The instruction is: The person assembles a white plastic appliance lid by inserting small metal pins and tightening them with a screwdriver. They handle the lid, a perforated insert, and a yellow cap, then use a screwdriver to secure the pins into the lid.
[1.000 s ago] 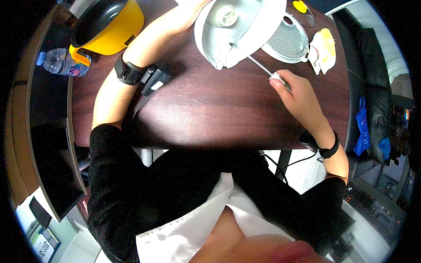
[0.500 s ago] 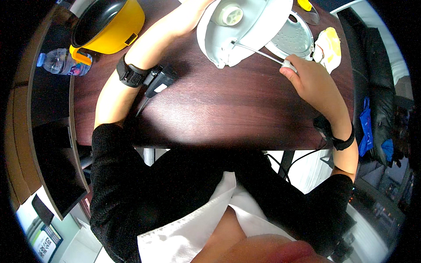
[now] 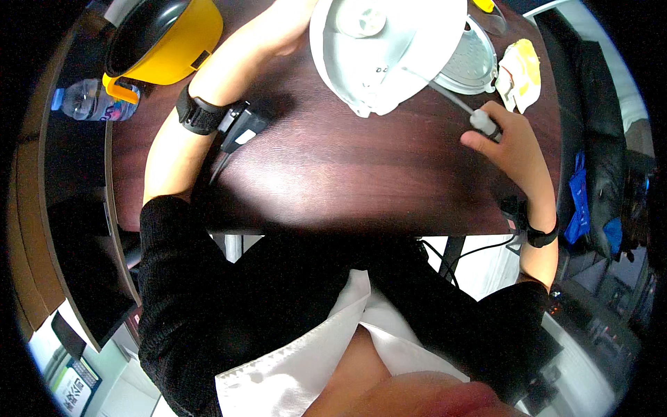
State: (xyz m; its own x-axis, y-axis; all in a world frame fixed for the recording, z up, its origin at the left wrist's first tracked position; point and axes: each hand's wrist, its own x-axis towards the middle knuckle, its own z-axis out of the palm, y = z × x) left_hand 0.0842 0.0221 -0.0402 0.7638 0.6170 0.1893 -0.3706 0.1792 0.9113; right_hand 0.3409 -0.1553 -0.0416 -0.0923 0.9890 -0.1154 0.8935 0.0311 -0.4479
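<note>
My right hand (image 3: pixel 514 142) is closed around the pale grey handle of a screwdriver (image 3: pixel 484 123). Its thin shaft points left, and the tip lies over the inside of a white plastic appliance housing (image 3: pixel 389 62). A round white fitting (image 3: pixel 361 19) sits in that housing, with small dark holes lower down. My left hand (image 3: pixel 295 31) is at the housing's left side, its fingers cut off by the upper edge. Partly behind the housing's right side lies a grey round plate (image 3: pixel 472 66) with small holes.
A yellow pot (image 3: pixel 177 52) with a dark inside stands at the far left, beside a clear plastic bottle (image 3: pixel 94 101). A crumpled yellow and white wrapper (image 3: pixel 520 76) lies at the right, and a yellow piece (image 3: pixel 484 5) behind it. Brown tabletop (image 3: pixel 333 167) stretches before me.
My right hand has drawn the screwdriver right and toward me, so its tip has left the hole area. The housing is tilted slightly differently, its lower edge nearer me.
</note>
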